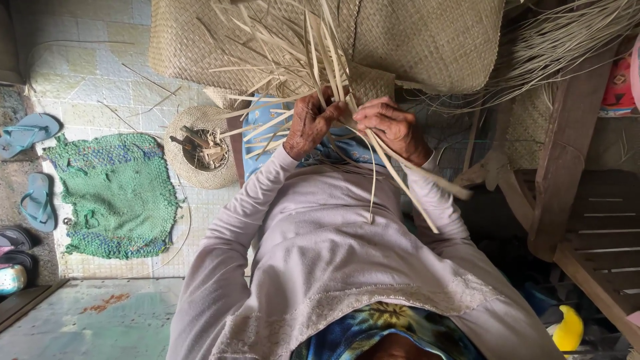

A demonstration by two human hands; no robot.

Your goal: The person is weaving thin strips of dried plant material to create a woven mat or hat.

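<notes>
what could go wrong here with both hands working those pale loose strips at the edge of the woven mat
1. The left hand and right hand grip crossing pale flat weaving strips; one could slip and loosen the tan woven mat.
2. Long strips trail over the lilac long-sleeved top and might snag or kink.
3. Stiff strip ends fan out above the fingers and could scratch them.

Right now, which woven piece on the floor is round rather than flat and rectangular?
The small tan woven basket beside the green mat; it is round and holds scraps, while the green mat lies flat.
</notes>
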